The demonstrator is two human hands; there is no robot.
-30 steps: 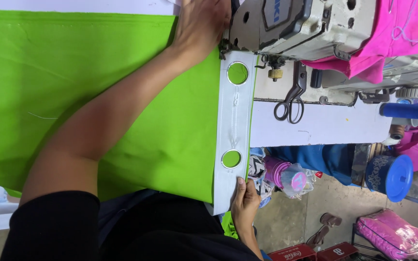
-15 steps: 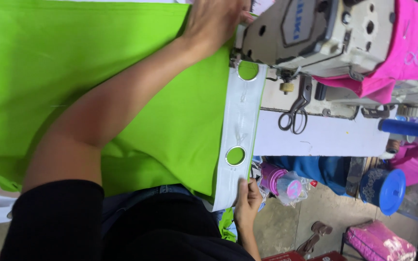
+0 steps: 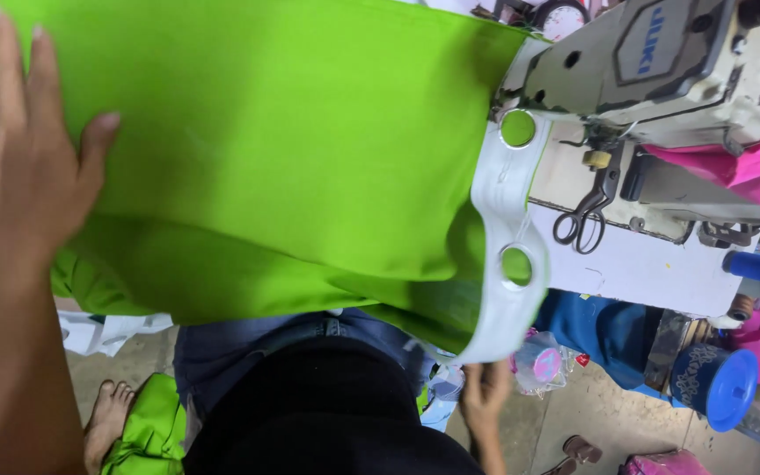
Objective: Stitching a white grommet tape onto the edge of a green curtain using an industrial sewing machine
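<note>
A large bright green cloth (image 3: 292, 158) lies spread over the table and hangs toward my lap. Along its right edge runs a white band (image 3: 503, 202) with two round metal eyelets (image 3: 518, 128), the upper one close under the head of the grey sewing machine (image 3: 661, 70). My left hand (image 3: 19, 167) rests flat on the cloth at the far left, fingers spread, a ring on one finger. My right hand (image 3: 485, 396) is low down, under the table edge, at the hanging lower end of the white band, and seems to pinch it; its fingers are partly hidden.
Black scissors (image 3: 584, 215) lie on the white machine table beside the band. Pink fabric (image 3: 749, 167) is draped over the machine at right. A blue lidded container (image 3: 714, 383) and a small pink tub (image 3: 540, 365) sit below. More green cloth (image 3: 147, 431) lies on the floor by my bare foot (image 3: 107, 413).
My left hand has drawn back from beside the machine head to the far left of the cloth. The band's lower end now sags and curls. My right hand stays at that end.
</note>
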